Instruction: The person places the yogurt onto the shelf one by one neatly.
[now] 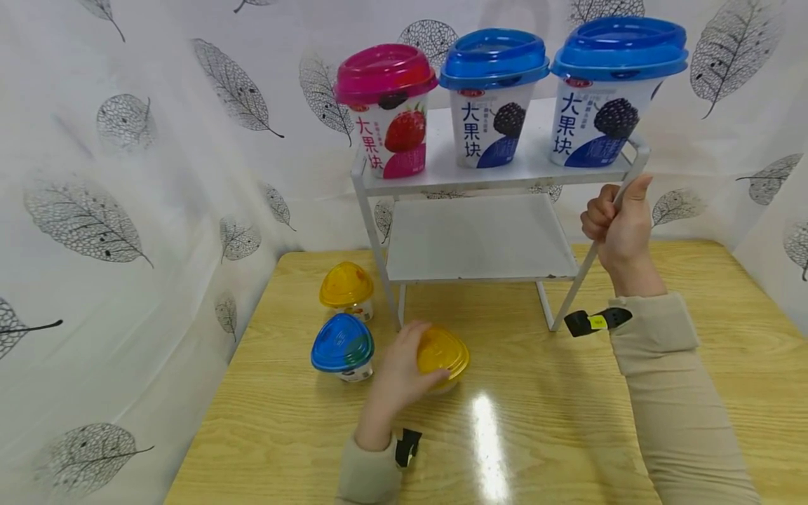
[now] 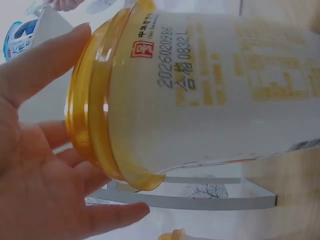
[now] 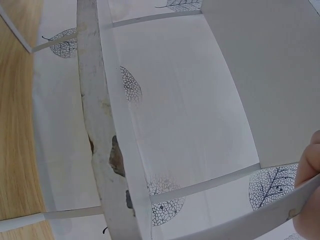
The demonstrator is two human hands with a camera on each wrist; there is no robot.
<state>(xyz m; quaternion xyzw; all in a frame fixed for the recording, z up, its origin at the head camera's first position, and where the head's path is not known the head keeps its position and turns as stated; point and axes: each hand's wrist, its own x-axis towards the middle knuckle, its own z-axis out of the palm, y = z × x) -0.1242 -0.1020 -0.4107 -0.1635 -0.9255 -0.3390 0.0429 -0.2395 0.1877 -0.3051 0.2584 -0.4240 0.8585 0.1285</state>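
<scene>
My left hand (image 1: 398, 365) reaches over a yogurt cup with a yellow lid (image 1: 443, 354), thumb on the near side and fingers around the far side. In the left wrist view its thumb overlaps the yellow lid (image 2: 92, 100), other fingers pass behind it, and the little finger sticks out apart. A printed date shows on the cup's pale wall (image 2: 215, 120). My right hand (image 1: 625, 221) grips the right upright of a white two-tier shelf (image 1: 480, 238), thumb pointing up. Only fingers (image 3: 310, 165) of that hand show at the right wrist view's edge.
On the top tier stand a pink-lidded strawberry yogurt cup (image 1: 388, 112) and two blue-lidded ones (image 1: 494, 98). Left of my left hand, a blue-lidded cup (image 1: 343, 344) and another yellow-lidded cup (image 1: 346, 287) stand on the wooden table (image 1: 265, 435). A leaf-patterned curtain (image 1: 158, 210) hangs behind.
</scene>
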